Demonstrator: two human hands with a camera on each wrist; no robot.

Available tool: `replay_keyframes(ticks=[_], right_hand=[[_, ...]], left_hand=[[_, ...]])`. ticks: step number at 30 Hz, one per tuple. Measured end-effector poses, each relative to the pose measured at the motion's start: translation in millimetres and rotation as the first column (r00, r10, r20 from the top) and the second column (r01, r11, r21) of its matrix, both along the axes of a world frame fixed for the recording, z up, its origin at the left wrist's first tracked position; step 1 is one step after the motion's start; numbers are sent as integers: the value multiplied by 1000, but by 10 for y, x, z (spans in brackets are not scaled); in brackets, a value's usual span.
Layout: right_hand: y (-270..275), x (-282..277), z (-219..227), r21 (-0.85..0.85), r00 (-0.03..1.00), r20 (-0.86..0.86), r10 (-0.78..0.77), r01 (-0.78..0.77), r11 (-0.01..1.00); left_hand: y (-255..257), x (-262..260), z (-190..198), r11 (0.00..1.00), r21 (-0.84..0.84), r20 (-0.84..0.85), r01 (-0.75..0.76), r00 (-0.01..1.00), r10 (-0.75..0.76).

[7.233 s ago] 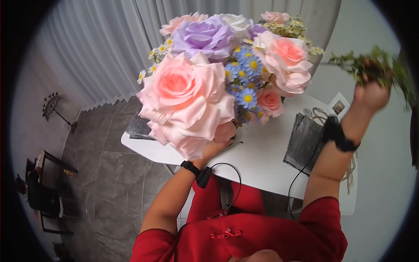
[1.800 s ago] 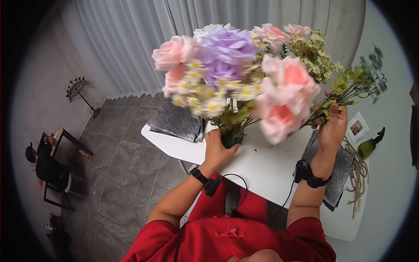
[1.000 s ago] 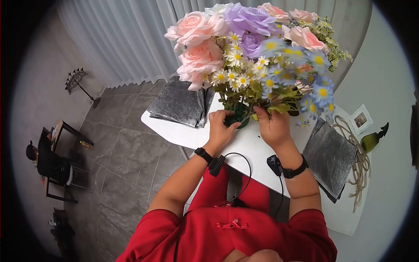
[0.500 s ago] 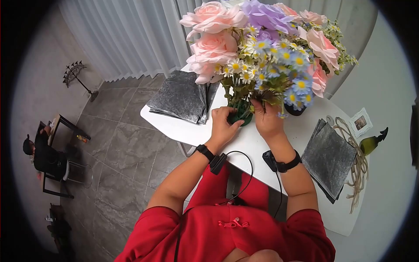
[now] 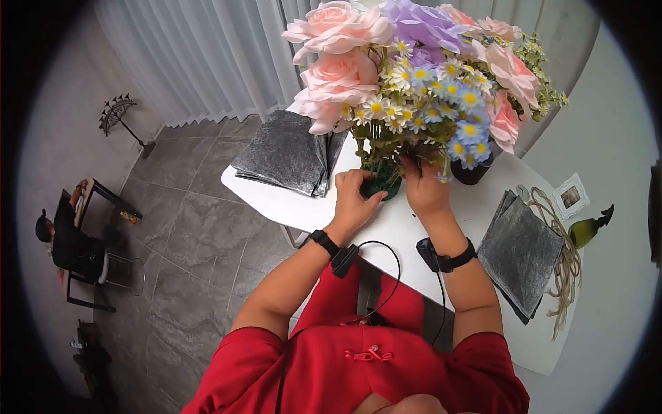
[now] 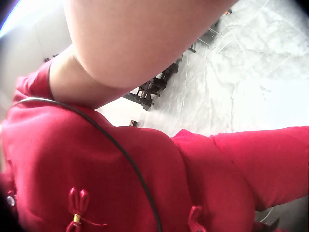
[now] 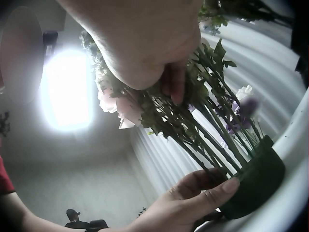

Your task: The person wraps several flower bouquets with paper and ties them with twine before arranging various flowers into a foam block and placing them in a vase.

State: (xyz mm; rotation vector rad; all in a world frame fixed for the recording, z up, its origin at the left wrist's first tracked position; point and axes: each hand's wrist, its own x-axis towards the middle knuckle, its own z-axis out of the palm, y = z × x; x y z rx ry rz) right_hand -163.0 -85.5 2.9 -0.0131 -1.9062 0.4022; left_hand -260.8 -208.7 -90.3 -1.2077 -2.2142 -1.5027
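Pink roses (image 5: 336, 77), a purple rose (image 5: 424, 26) and white daisies (image 5: 378, 107) stand in a dark green base (image 5: 380, 185) on the table. My left hand (image 5: 353, 201) grips the side of this base; the right wrist view shows its thumb on the base (image 7: 258, 181) beside the stems. Just right of it, my right hand (image 5: 427, 192) pinches stems of blue daisies (image 5: 470, 131) low in the bouquet. Leaves partly hide its fingertips, and the stem ends are hidden. Neither hand shows in the left wrist view.
Dark grey sheets lie on the white table (image 5: 441, 265) at left (image 5: 283, 152) and right (image 5: 520, 245). Rope (image 5: 567, 276), a framed picture (image 5: 570, 196) and a green bottle (image 5: 585, 229) are at right. A dark pot (image 5: 472, 171) stands behind the right hand. A person sits far left.
My right hand has brought the blue daisies from the right side in to the bouquet, low by the green base. My left hand has stayed at the base. Little moved in the last half second.
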Motion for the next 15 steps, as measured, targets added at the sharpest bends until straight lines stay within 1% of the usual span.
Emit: replay_keyframes(ticks=[3, 5, 7, 9, 11, 15], right_hand=[[26, -31, -24, -4, 1000, 27, -11, 11, 1000], [40, -46, -38, -160, 997, 54, 51, -42, 986], [80, -57, -104, -161, 997, 68, 40, -28, 986], [52, -44, -60, -163, 996, 82, 28, -15, 987], [5, -14, 11, -94, 1000, 28, 11, -8, 996], [65, -8, -41, -94, 999, 31, 27, -24, 995]], left_hand=[[4, -2, -3, 1000, -5, -2, 0, 1000, 0], [3, 1, 1, 1000, 18, 5, 5, 1000, -5], [-1, 7, 14, 1000, 11, 18, 6, 1000, -6], [1, 9, 16, 1000, 5, 31, 6, 1000, -6], [0, 8, 14, 1000, 13, 6, 3, 1000, -3], [7, -3, -5, 1000, 27, -13, -3, 1000, 4]])
